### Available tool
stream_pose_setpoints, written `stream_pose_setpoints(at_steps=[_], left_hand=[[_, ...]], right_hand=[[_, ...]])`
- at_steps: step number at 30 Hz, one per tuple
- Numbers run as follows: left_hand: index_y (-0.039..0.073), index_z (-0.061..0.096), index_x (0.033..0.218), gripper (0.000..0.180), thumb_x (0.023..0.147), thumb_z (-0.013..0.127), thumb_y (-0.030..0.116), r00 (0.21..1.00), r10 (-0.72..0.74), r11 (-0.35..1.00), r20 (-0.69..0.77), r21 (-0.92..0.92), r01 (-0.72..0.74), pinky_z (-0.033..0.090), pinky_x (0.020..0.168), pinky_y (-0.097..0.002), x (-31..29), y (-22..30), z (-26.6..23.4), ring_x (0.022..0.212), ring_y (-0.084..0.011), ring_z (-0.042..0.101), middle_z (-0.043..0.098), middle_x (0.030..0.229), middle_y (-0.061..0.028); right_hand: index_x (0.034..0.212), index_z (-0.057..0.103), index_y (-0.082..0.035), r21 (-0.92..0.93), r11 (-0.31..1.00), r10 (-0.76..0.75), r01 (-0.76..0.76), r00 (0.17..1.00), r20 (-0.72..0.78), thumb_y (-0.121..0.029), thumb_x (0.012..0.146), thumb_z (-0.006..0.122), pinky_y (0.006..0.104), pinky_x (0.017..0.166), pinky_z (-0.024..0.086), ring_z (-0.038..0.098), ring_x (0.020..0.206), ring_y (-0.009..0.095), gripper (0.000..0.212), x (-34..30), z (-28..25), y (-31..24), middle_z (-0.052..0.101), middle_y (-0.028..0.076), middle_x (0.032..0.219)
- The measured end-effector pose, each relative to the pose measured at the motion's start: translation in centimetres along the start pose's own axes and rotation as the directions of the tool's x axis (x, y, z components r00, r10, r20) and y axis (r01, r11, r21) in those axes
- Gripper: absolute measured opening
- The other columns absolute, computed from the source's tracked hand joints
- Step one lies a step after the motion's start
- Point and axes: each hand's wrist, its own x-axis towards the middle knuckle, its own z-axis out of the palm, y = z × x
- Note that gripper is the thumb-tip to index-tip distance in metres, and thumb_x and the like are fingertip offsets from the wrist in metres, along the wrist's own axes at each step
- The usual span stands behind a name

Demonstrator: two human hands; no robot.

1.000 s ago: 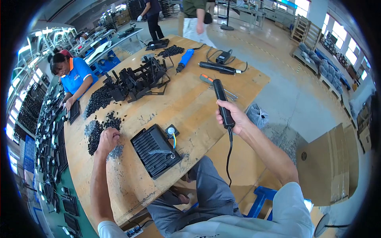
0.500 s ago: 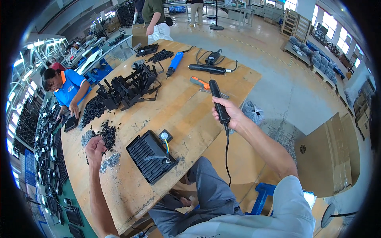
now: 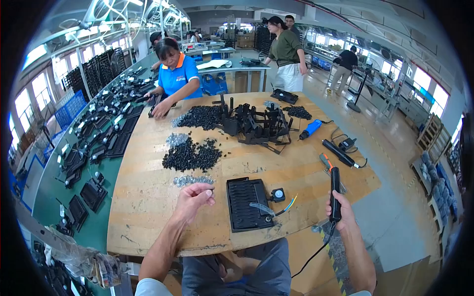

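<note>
My right hand (image 3: pixel 341 209) is wrapped around a black corded electric screwdriver (image 3: pixel 335 187), held upright over the table's right front edge, its cable hanging down. My left hand (image 3: pixel 195 198) is pinched closed beside a pile of small clear-grey pieces (image 3: pixel 190 181); what lies between its fingertips is too small to make out. Between my hands a black finned floodlight housing (image 3: pixel 244 204) lies on the wooden table (image 3: pixel 163 222). A small square sensor with a white dome (image 3: pixel 278 194) sits at its right side, near loose coloured wires (image 3: pixel 291 203) and a clear sleeve.
Black small parts (image 3: pixel 192 155) lie heaped beyond my left hand. Black metal brackets (image 3: pixel 256 123) are piled farther back. To the right rest a blue screwdriver (image 3: pixel 311 129), another black one (image 3: pixel 339 153) and an orange-handled tool (image 3: pixel 326 160). A co-worker in blue (image 3: pixel 178 79) handles a dark part at the far left.
The view has swung left and up. My left hand has moved from the small-parts piles toward the floodlight, still pinched. The right hand keeps hold of the black screwdriver.
</note>
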Motion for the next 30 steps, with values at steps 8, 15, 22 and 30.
stream_pose_setpoints(at_steps=[8,15,22,30], left_hand=[[-0.002,0.068,0.108,0.013,0.096,0.065,0.003,0.985,-0.135,0.981,0.111,-0.124,0.149,0.06,0.072,-0.0328,0.9,-1.0,0.2,0.078,-0.0206,0.071,0.073,0.093,-0.0133],[-0.001,0.07,0.105,0.011,0.095,0.067,0.001,0.985,-0.159,0.965,0.071,-0.202,0.17,0.059,0.071,-0.0307,-0.3,0.0,-0.3,0.078,-0.0194,0.071,0.073,0.092,-0.0123],[-0.002,0.07,0.111,0.017,0.094,0.069,0.002,0.978,-0.207,0.957,0.032,-0.2,0.209,0.056,0.07,-0.0288,0.5,-1.1,0.0,0.074,-0.0154,0.067,0.071,0.089,-0.0082],[-0.003,0.07,0.113,0.019,0.095,0.066,0.002,0.994,-0.107,0.99,0.02,-0.085,0.108,0.055,0.072,-0.0272,1.8,-0.6,1.3,0.076,-0.0129,0.065,0.07,0.092,-0.0069]], right_hand=[[0.105,0.06,-0.012,-0.014,0.999,-0.033,0.032,0.996,-0.083,-0.032,0.092,0.073,0.0287,0.05,0.048,0.06,0.057,0.016,0.028,2.2,-0.3,0.1,0.062,0.005,0.074],[0.1,0.06,-0.01,-0.047,0.998,-0.04,0.037,0.996,-0.078,-0.031,0.092,0.074,0.029,0.05,0.048,0.059,0.057,0.016,0.027,2.3,0.4,0.8,0.061,0.005,0.075],[0.092,0.058,-0.011,-0.09,0.993,-0.088,0.081,0.993,-0.073,-0.031,0.094,0.07,0.0285,0.046,0.046,0.058,0.052,0.015,0.023,2.4,1.3,0.9,0.06,0.004,0.066],[0.083,0.058,-0.005,-0.012,0.981,-0.193,0.194,0.962,-0.196,-0.03,0.089,0.076,0.0306,0.045,0.048,0.059,0.047,0.02,0.032,13.1,-1.6,-3.9,0.062,0.009,0.066]])
